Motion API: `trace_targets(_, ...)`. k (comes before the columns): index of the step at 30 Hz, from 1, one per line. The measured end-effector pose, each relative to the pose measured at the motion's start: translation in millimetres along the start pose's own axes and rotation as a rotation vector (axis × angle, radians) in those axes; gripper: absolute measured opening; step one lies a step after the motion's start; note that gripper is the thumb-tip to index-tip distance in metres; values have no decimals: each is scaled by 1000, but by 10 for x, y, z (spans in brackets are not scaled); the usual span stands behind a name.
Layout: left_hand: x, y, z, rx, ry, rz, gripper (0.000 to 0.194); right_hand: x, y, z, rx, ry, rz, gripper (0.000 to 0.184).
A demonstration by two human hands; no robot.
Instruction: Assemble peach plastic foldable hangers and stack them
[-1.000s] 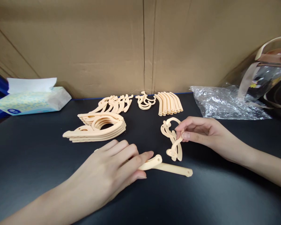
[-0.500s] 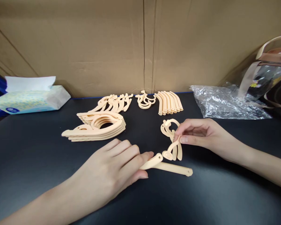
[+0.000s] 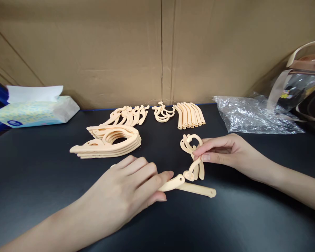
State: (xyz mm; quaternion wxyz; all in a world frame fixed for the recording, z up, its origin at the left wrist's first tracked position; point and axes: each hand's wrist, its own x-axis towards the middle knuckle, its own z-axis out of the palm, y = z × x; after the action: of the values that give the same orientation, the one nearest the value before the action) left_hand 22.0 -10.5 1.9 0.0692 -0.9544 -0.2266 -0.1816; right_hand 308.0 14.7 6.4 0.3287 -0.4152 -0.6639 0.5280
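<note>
Left hand: your left hand (image 3: pixel 128 189) is palm down low over the counter (image 3: pixel 238 217), fingers closed on a cream curved arm (image 3: pixel 174 183), with the thumb along its near side. Your knuckles hide most of that piece, so I can't tell how firm the hold is.
Right hand: your right hand (image 3: pixel 223 152) has thumb and forefinger clamped on the middle of a hook (image 3: pixel 195 164), its curl up top and round end down.
The gap: that round end sits just beside the arm's holed tip. Touching or not? Can't tell from this angle.
Flat strip: the straight strip (image 3: pixel 199 189) pokes out beyond the curved arm, partly under it. Press down hard and I'd guess the arm could rock or slide on it.
Loose bits: the loose pieces (image 3: pixel 201 170) lie right behind your hook. A low sweep of the right hand could snag or scatter them.
Twist risk: you've only got a two-finger pinch on a slim, curvy part, so a push at the round end might spin it.
Left side: the stacked frames (image 3: pixel 89 149) are near your left knuckles. A careless elbow-led shift could topple them, imo.
Back row: the spread-out frames (image 3: pixel 130 115), spare hooks (image 3: pixel 161 119) and row of curved arms (image 3: pixel 189 115) look well out of harm's way.
</note>
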Motion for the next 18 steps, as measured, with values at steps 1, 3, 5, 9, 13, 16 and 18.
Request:
trace_targets(1,-2,-2,2,-5,3,4,31,0,2,0,-8,-1,-2,19)
trace_targets(3,-4,2,0,-16,-1,1,31,-4,10,1,-19,-5,-6,18)
trace_targets(5,-5,16,-14,-18,-22,-15,31,-10,17,3,-20,-6,-13,16)
trace_targets(9,6,60,-63,-63,-65,-40,32,-22,15,11,-27,1,-49,15)
trace_targets(13,23,79,-92,-120,-86,-38,34,-23,-5,21,-59,3,-60,17)
trace_targets(16,23,74,-86,-120,-96,-29,35,-26,-14,26,-95,0,-56,16)
trace_targets(18,15,67,-73,-124,-97,-17,36,-28,-19,29,-129,7,-61,16)
